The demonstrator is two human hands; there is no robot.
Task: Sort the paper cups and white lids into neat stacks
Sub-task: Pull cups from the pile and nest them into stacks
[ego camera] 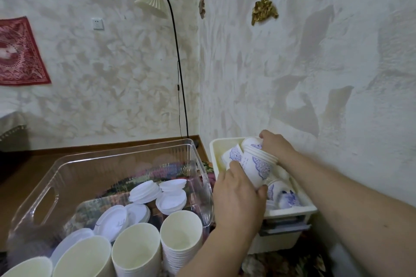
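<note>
Two hands are working over a cream bin (290,209) that is sitting by the wall on the right. The left hand (238,195) is curling its fingers and thumb around the lower end of a stack of blue-patterned paper cups (256,164). The stack is lying tilted above the bin, with its rims pointing up and away. The right hand (273,145) is wrapping its fingers over the top end of the same stack, near the rims. More blue-patterned loose cups (284,195) are lying on their sides inside the cream bin, just under the stack.

To the left, a clear plastic bin (47,198) is sitting on a brown table (27,177). White lids (146,192) are lying in it, some piled and some spread out. At the near end of the clear bin, stacks of plain white cups (181,229) are standing upright with their mouths open to the top. A black floor lamp (177,58) is standing in the corner of the room.
</note>
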